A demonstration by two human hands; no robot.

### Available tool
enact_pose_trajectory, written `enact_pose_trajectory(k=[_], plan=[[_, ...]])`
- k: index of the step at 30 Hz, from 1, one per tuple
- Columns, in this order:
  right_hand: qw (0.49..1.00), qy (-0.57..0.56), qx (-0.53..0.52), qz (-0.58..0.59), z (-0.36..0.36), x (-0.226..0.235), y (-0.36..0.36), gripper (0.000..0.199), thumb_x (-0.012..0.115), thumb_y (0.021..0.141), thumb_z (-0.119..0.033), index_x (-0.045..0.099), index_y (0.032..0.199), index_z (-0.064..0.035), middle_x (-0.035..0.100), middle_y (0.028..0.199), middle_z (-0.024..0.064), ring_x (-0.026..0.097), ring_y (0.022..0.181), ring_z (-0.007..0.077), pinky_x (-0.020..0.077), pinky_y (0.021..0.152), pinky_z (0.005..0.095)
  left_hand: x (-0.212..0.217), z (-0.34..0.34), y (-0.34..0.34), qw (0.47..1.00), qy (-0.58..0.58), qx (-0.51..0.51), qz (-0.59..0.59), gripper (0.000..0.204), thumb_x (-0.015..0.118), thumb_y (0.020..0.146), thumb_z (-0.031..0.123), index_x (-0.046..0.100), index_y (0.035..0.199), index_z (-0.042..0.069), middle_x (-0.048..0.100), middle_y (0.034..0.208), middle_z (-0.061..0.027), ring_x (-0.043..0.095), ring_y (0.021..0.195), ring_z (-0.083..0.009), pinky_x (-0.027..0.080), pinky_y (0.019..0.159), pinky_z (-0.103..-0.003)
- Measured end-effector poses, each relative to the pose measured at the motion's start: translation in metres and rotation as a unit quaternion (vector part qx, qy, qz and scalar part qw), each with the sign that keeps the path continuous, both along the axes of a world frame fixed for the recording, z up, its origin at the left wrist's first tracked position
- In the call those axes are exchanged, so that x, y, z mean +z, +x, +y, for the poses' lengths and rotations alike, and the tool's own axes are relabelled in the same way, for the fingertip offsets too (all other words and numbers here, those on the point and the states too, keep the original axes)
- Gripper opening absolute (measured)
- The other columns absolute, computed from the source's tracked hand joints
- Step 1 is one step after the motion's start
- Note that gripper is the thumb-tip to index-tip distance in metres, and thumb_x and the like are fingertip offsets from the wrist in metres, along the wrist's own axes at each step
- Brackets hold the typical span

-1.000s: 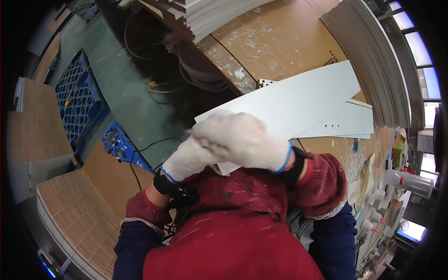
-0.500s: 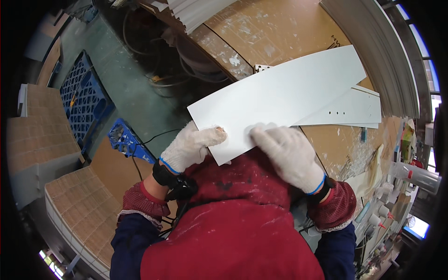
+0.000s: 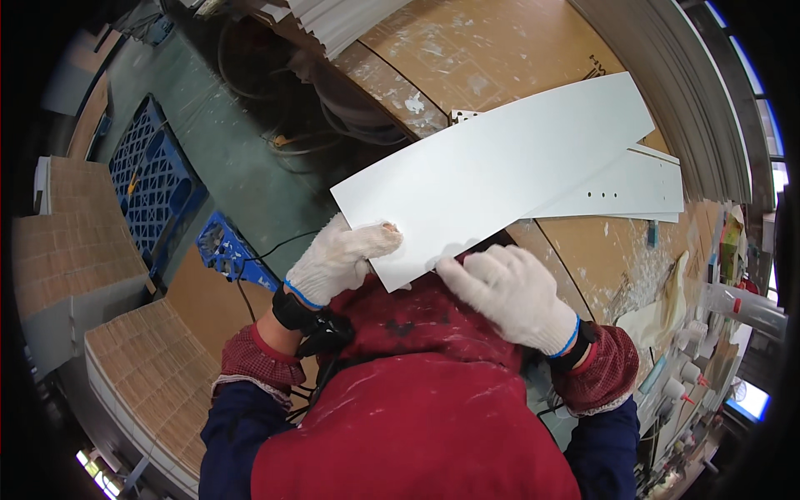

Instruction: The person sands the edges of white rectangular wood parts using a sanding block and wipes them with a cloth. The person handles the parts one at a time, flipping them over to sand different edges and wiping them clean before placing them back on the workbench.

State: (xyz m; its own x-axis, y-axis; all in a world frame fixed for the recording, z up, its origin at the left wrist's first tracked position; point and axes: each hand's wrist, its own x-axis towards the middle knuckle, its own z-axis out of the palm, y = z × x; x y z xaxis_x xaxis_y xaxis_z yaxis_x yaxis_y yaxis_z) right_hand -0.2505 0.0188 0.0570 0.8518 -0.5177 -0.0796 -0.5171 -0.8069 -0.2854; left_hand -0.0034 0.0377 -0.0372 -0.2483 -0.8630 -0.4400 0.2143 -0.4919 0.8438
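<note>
A long white panel (image 3: 500, 154) with one curved long edge slants from my lap up over the table. My left hand (image 3: 337, 258), in a white knit glove, is closed on its near left end, thumb on top and fingers underneath. The thumb of that glove is worn or stained at the tip. My right hand (image 3: 508, 292), gloved the same way, is at the panel's near long edge with its fingers curled and fingertips at that edge. Whatever those fingers may hold is hidden. Another white panel (image 3: 642, 183) with a row of small holes lies partly beneath.
The brown, paint-marked table (image 3: 500, 50) carries stacked panels (image 3: 667, 83) at its far right. Bottles (image 3: 679, 387) and a clear plastic container (image 3: 742, 304) stand on the right. A blue pallet (image 3: 154, 183), a blue plastic piece (image 3: 229, 250) and board stacks (image 3: 154, 367) are on the left.
My right hand has slid from the panel's top face down toward its near edge, its fingers now curled. My left hand keeps its hold, and the panel has shifted very slightly.
</note>
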Motion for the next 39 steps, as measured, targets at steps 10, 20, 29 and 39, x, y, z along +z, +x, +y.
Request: enact_pose_trajectory(k=[10, 20, 29, 39], plan=[[0.959, 0.103, -0.247, -0.094, 0.007, -0.005, -0.096, 0.033, 0.060, 0.083, -0.009, 0.059, 0.116, -0.0103, 0.061, 0.088, 0.0097, 0.061, 0.085, 0.0299, 0.0494, 0.073, 0.0394, 0.012, 0.001, -0.015, 0.982, 0.055, 0.073, 0.163, 0.061, 0.066, 0.078, 0.013, 0.040, 0.128, -0.011, 0.063, 0.100, -0.0284, 0.070, 0.079, -0.0369, 0.063, 0.054, -0.046], [0.780, -0.117, -0.615, 0.029, 0.011, -0.003, -0.226, 0.040, 0.060, 0.088, -0.033, 0.056, 0.113, -0.0024, 0.062, 0.098, 0.0208, 0.058, 0.095, 0.0391, 0.0457, 0.083, 0.0459, 0.007, 0.005, -0.022, 0.985, 0.076, 0.045, 0.147, 0.058, 0.065, 0.080, 0.013, 0.041, 0.125, -0.014, 0.062, 0.102, -0.0310, 0.068, 0.082, -0.0406, 0.063, 0.060, -0.050], [0.756, -0.119, -0.638, 0.083, -0.034, -0.042, -0.298, 0.037, 0.054, 0.091, -0.035, 0.061, 0.112, -0.0043, 0.062, 0.106, 0.0200, 0.057, 0.103, 0.0387, 0.0435, 0.088, 0.0467, 0.004, -0.003, -0.017, 0.988, 0.096, -0.015, 0.118, 0.054, 0.061, 0.085, 0.008, 0.039, 0.131, -0.008, 0.060, 0.112, -0.0237, 0.066, 0.094, -0.0377, 0.060, 0.072, -0.055], [0.683, 0.349, -0.445, -0.461, 0.009, -0.001, -0.099, 0.026, 0.056, 0.091, -0.007, 0.062, 0.115, -0.0011, 0.061, 0.095, 0.0042, 0.056, 0.080, 0.0096, 0.0465, 0.070, 0.0232, 0.010, -0.001, -0.023, 0.991, 0.087, 0.002, 0.103, 0.044, 0.061, 0.085, 0.007, 0.047, 0.125, -0.004, 0.061, 0.108, -0.0143, 0.065, 0.095, -0.0258, 0.056, 0.078, -0.040]])
